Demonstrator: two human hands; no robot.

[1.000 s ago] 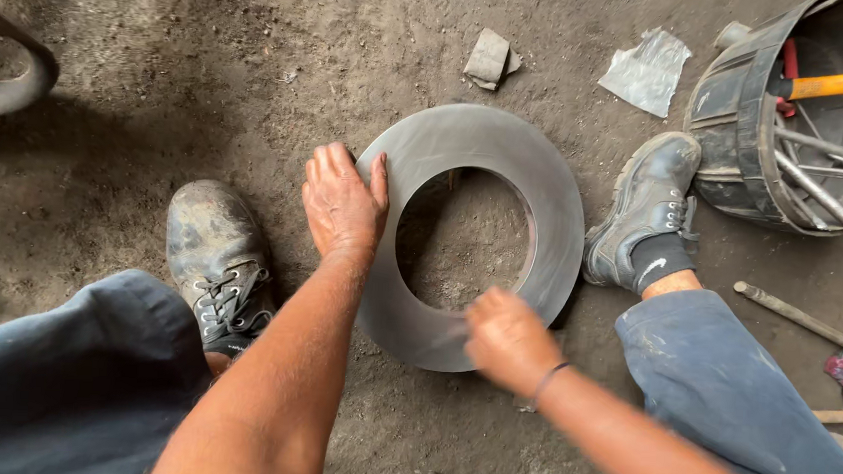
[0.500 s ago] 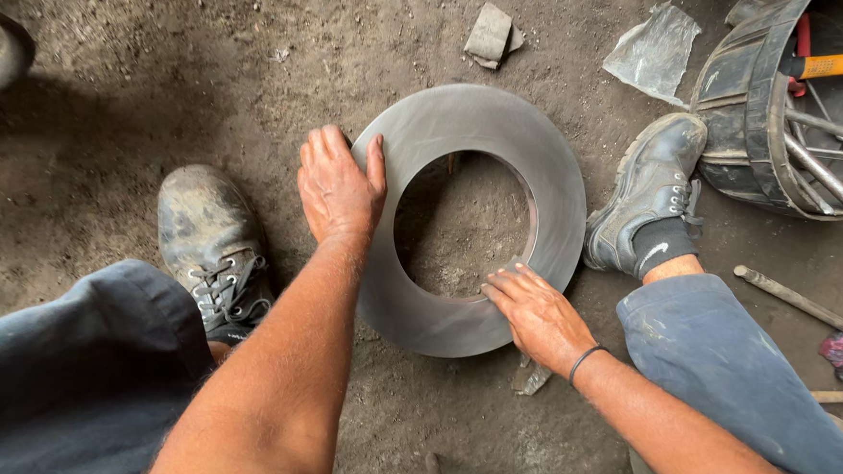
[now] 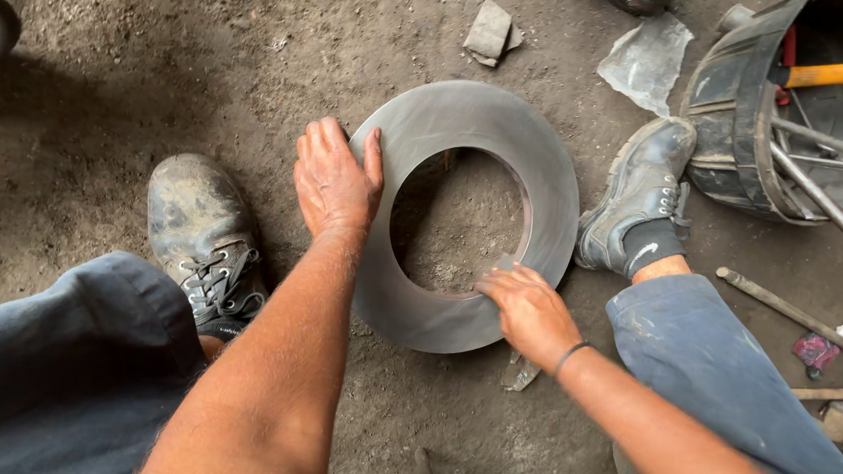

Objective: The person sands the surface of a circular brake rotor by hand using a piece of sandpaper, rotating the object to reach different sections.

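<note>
At the far left a dusty work boot [image 3: 205,235] is planted on the dirt floor [image 3: 111,105], with a dark trouser leg below it. Just right of it, the left hand [image 3: 333,179] lies open and flat, palm down, on the flat grey metal ring [image 3: 466,124], covering the rim at about nine to ten o'clock with the thumb pointing up along the band. The ring lies flat on the ground between the two feet, bare dirt showing through its wide centre hole.

The right hand [image 3: 524,305] is also open, fingers spread loosely on the ring at about five o'clock, fingertips reaching toward the inner edge; whether they curl over that edge I cannot quite tell. To the right sits the other boot [image 3: 640,196], touching or nearly touching the ring at three o'clock.

Judging by both palms pressing on opposite parts of the band, the step in hand looks like steadying or positioning the ring on the ground. Any lift or turn would call for the fingers to hook under or over an edge first, since neither hand grips it now.

Farther right lies a black rubber bucket [image 3: 736,109] of tools.
</note>
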